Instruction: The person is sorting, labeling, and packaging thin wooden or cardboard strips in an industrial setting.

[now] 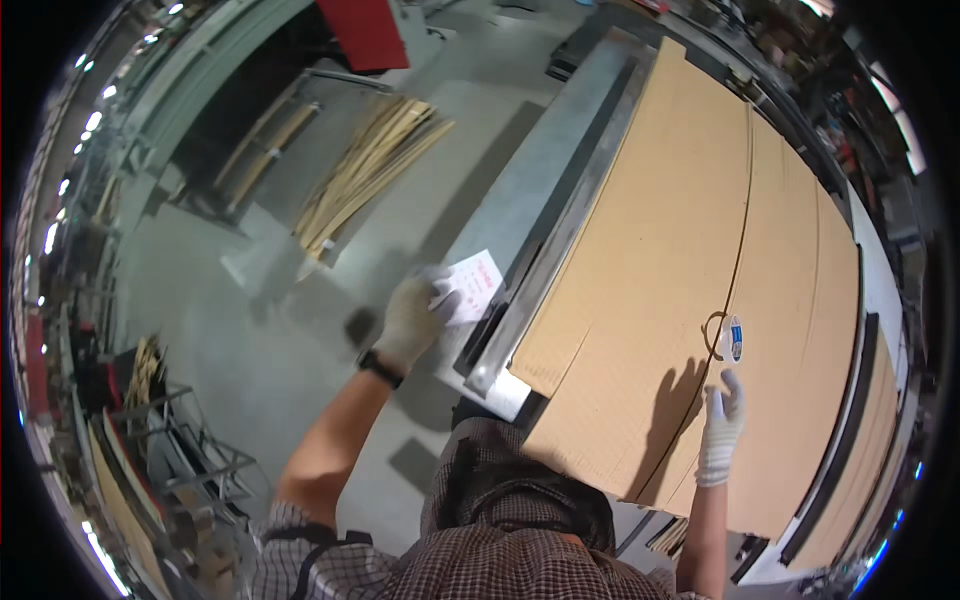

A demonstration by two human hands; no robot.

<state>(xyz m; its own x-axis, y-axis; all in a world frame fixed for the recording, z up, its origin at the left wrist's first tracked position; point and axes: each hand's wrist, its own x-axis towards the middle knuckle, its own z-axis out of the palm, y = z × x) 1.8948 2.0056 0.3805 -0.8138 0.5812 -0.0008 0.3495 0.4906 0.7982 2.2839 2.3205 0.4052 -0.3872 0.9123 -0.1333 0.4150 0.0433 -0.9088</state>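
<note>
My left hand [415, 320], in a knitted work glove, is closed on a small white paper card [473, 285] with red print. The hand is beside the metal edge of the workbench, with a dark watch band at the wrist. My right hand [722, 425], gloved in white, hovers above a large cardboard sheet [650, 230] with its fingers apart, casting a shadow on it. Just beyond those fingertips, a roll of tape [736, 338] with a blue and white label lies on the cardboard. Nothing is in the right hand.
A long grey metal ledge [545, 165] runs along the cardboard's left side. Bundled wooden strips [370, 170] lie on the floor to the left. Metal frames [205, 450] stand at lower left, and a red panel [365, 32] at the top. More cardboard [850, 470] is at the right.
</note>
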